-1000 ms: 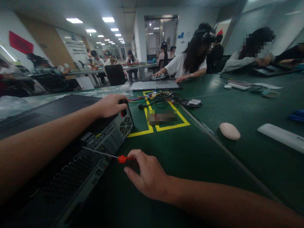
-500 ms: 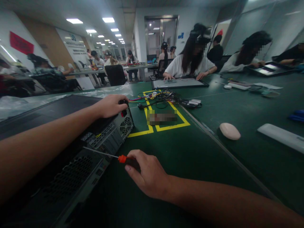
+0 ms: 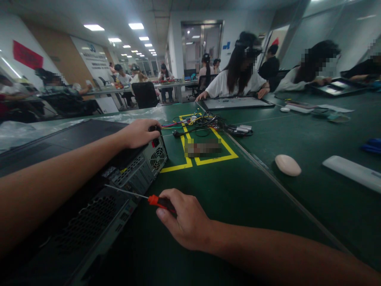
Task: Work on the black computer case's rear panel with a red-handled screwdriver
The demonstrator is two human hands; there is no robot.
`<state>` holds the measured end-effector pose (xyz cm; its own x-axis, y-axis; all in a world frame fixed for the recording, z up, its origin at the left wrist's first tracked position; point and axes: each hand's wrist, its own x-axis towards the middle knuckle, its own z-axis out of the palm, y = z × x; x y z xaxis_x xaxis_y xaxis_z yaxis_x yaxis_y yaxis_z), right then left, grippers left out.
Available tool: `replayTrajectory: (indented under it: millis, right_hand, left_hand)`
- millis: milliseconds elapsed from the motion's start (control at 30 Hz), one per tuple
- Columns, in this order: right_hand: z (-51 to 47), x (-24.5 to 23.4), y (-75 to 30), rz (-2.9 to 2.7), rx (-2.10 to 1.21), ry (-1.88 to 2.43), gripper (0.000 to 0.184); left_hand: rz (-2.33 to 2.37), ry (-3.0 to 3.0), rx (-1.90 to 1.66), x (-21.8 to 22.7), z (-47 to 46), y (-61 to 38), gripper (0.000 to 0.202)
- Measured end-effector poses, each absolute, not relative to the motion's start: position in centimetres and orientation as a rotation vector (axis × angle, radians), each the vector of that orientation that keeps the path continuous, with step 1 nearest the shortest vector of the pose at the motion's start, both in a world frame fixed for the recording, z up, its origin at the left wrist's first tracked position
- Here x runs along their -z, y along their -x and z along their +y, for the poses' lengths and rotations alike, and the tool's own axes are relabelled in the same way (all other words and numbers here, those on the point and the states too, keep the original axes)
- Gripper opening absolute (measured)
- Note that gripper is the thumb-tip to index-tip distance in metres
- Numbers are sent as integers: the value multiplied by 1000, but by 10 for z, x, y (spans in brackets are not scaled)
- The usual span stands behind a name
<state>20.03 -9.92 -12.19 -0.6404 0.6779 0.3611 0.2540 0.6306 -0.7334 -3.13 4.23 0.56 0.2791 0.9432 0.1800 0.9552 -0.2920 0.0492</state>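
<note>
A black computer case (image 3: 86, 137) lies on its side at the left, its rear panel with vents and ports facing me. My left hand (image 3: 139, 133) grips its far rear corner, fingers curled over the edge beside the fan grille (image 3: 157, 158). In my right hand (image 3: 186, 218) is a screwdriver (image 3: 153, 200) with a red and black handle, held between thumb and curled fingers. Its thin shaft points left to the rear panel. The tip reaches the edge of the case near the slot covers; whether it sits on a screw I cannot tell.
Beyond the case lies a bundle of cables (image 3: 208, 121) on the green table (image 3: 238, 194), near yellow tape (image 3: 217, 160) and a blurred-out object (image 3: 204, 148). To the right are a pale computer mouse (image 3: 287, 165) and a white bar (image 3: 354, 171). A person opposite handles a flat panel (image 3: 238, 103).
The screwdriver handle has turned slightly in my right hand, showing more red. My left hand stays put. Across the table, the person's flat panel has shifted right and their hands have moved.
</note>
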Motion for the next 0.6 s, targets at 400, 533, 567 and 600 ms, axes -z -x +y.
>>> replayTrajectory:
  millis: [400,533,567,600]
  right_hand:
    - [-99,126,-200,-2243,-795,692,28]
    - [-100,126,-200,-2244,-829,709,31]
    - [-100,126,-199,-2246,-838,715,33]
    - [-100,125,-199,-2248,-848,721,34]
  left_hand:
    - [-1846,2444,259,-6,42,30,58]
    - [-1840,2434,256,-5,42,31,57]
    - [-1839,2435,258,-5,42,31,57]
    - [-1838,2438,262,-5,42,31,57]
